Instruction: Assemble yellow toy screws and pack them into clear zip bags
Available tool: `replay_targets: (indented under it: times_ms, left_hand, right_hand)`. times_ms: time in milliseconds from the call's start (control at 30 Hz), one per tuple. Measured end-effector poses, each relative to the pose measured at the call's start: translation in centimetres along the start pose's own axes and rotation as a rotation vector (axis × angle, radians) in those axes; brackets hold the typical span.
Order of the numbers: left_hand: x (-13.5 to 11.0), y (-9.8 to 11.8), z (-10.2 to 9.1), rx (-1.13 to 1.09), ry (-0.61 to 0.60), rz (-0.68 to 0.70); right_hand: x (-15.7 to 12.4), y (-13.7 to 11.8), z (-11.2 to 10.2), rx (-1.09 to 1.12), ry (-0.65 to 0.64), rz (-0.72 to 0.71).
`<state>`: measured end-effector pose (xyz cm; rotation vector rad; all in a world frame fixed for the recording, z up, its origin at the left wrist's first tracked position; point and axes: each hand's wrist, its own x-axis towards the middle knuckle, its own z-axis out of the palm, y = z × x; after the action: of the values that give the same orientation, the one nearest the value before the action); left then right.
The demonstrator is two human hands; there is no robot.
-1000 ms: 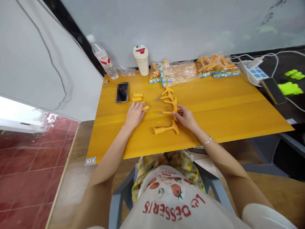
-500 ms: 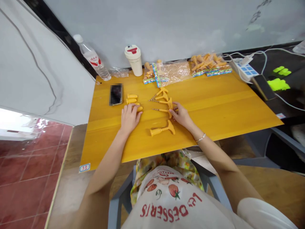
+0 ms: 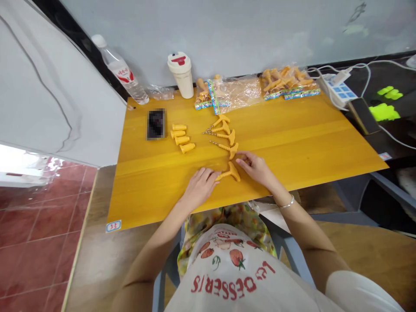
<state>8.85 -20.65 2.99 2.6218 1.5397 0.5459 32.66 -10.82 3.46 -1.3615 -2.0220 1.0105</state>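
Note:
A capped orange T-handle tool (image 3: pixel 230 173) lies near the front edge of the yellow table (image 3: pixel 292 138). My left hand (image 3: pixel 200 186) rests on its capped end, fingers closing over it. My right hand (image 3: pixel 256 167) sits just right of the T-handle, with fingers loosely bent and apart and their tips beside the handle. Three uncapped orange tools with bare metal screws (image 3: pixel 224 134) lie in a row behind. To their left lies a group of several loose orange caps (image 3: pixel 180 138).
A phone (image 3: pixel 156 124) lies left of the caps. At the back stand a water bottle (image 3: pixel 118 69) and a white cup (image 3: pixel 181 74), next to clear bags of orange tools (image 3: pixel 229 93) (image 3: pixel 289 81). A power strip with cables (image 3: pixel 341 89) is at the right.
My left hand left the loose caps and moved right and nearer, onto the capped tool. My right hand let go of an uncapped tool's handle and came down beside the capped one.

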Motion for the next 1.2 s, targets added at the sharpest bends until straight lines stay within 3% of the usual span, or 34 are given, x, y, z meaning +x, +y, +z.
replay_targets:
  times_ms: [100, 167, 233, 333, 400, 533, 600, 700, 833, 1033, 1100, 1200]
  left_hand:
    - [0.1, 0.6, 0.1, -0.142, 0.071, -0.010]
    - [0.1, 0.7, -0.2, -0.309, 0.107, -0.075]
    - [0.0, 0.6, -0.7, -0.549, 0.082, -0.224]
    - [-0.4, -0.8, -1.6, -0.916, -0.036, -0.503]
    - [-0.7, -2.6, -2.1, -0.968, -0.024, -0.601]
    - [-0.7, -6.0, -2.3, -0.438, 0.145, -0.477]
    - [-0.3, -6.8, -1.9, -0.143, 0.134, -0.391]
    - [0.4, -7.1, -1.1, 0.092, 0.094, -0.338]
    - [0.8, -7.2, -0.4, 0.179, 0.106, -0.312]
    - [0.2, -6.9, 0.2, 0.172, 0.180, -0.347]
    - [0.2, -6.6, 0.4, 0.149, 0.198, -0.354]
    - [0.2, -6.4, 0.6, 0.129, 0.223, -0.342]
  right_hand:
    - [-1.3, -1.1, 0.3, 0.183, -0.263, 0.040]
    - [-2.1, -1.8, 0.4, 0.274, -0.333, 0.019]
    - [-2.8, -2.2, 0.4, 0.231, -0.236, -0.087]
    - [-3.5, -2.2, -0.1, 0.004, -0.085, -0.411]
    - [-3.6, -1.8, -0.4, -0.187, -0.021, -0.601]
    - [-2.5, -1.0, 0.1, -0.584, 0.077, -0.682]
    - [-1.7, -0.8, 0.9, -0.731, 0.052, -0.668]
    - [-0.9, -0.7, 1.8, -0.813, -0.014, -0.634]
    - [-1.0, -0.6, 1.8, -0.729, -0.105, -0.553]
    - [-1.0, -1.8, -0.6, -0.527, -0.290, -0.510]
    - [0.6, -2.4, -1.1, -0.509, -0.265, -0.479]
    - [4.5, -2.9, -0.9, -0.616, -0.126, -0.369]
